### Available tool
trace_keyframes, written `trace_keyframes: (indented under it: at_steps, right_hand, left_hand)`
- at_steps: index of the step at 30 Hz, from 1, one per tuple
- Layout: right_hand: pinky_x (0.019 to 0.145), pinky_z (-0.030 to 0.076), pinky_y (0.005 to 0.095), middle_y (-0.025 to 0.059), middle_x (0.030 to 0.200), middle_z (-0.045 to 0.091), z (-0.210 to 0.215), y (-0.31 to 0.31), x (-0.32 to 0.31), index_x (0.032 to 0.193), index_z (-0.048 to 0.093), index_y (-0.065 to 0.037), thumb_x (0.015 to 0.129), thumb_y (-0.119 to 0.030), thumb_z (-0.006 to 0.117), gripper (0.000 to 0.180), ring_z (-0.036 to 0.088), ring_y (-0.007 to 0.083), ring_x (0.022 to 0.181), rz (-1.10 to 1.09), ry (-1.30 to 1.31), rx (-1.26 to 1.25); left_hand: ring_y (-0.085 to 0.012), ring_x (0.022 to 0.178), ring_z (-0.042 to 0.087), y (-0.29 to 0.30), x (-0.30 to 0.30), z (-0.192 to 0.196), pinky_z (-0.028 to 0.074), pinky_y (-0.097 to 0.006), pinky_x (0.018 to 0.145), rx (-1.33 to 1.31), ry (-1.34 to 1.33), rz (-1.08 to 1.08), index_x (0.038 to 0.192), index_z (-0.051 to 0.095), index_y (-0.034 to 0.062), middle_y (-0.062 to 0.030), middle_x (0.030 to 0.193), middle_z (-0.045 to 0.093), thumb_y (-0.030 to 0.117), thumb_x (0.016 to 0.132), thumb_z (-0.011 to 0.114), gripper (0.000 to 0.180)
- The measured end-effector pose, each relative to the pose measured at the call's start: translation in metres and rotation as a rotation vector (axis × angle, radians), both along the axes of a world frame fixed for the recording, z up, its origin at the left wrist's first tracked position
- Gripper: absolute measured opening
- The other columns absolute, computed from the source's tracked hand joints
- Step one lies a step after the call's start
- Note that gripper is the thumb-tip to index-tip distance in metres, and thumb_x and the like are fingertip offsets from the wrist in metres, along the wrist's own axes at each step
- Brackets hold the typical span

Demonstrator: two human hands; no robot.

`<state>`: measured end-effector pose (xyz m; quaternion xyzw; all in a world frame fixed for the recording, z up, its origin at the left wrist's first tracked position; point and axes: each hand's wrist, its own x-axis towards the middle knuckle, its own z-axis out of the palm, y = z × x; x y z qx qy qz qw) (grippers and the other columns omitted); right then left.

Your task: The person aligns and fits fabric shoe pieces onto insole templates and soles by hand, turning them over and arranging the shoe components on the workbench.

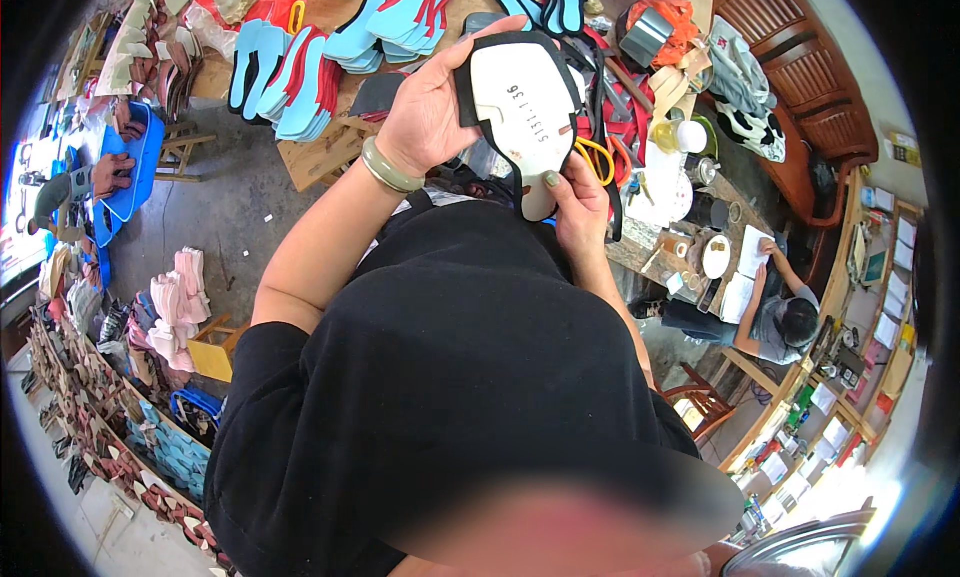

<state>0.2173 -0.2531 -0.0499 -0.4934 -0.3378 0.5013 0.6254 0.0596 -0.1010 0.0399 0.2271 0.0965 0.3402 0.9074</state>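
Observation:
Above the near side of the bench I hold up a white, curved pattern piece with black material (500, 45) round its edge, shaped like part of a shoe upper. My left hand (432, 109), with a pale bangle at the wrist, grips it along the left side and top edge. The narrow lower end sits between the thumb and fingers of my right hand (578, 202). A yellow loop (597, 161) shows just beyond my right fingers. The fingers behind the piece are partly hidden.
Stacks of light blue, red-edged cut pieces (400, 22) cover the wooden bench. Tools, straps and an orange bag (672, 27) lie to the right. A seated person (785, 322) has an open book at a table. Blue crates (135, 167) and another person's hands (113, 175) are at left.

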Motion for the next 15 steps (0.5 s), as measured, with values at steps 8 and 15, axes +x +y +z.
trace_keyframes:
  at_steps: [8,15]
  right_hand:
    - [0.091,0.045,0.0290,0.0092,0.116,0.062,0.007,0.000,0.000,0.129,0.049,0.004,0.091,-0.006,0.058,0.039,0.058,0.0151,0.104,0.037,0.092,-0.017]
    - [0.078,0.052,0.0323,0.0127,0.113,0.061,0.007,0.005,-0.003,0.130,0.047,0.005,0.090,-0.002,0.057,0.042,0.061,0.0190,0.096,-0.004,-0.003,0.045]
  left_hand:
    - [-0.0288,0.132,0.041,0.002,0.000,-0.001,0.035,-0.043,0.108,0.013,0.008,-0.035,0.143,0.032,0.0061,-0.0180,0.142,0.040,0.032,0.101,0.026,0.050]
    - [-0.0309,0.132,0.040,0.006,0.001,-0.003,0.035,-0.045,0.108,0.013,-0.007,-0.026,0.143,0.031,0.0058,-0.0194,0.144,0.037,0.032,0.101,0.027,0.050]
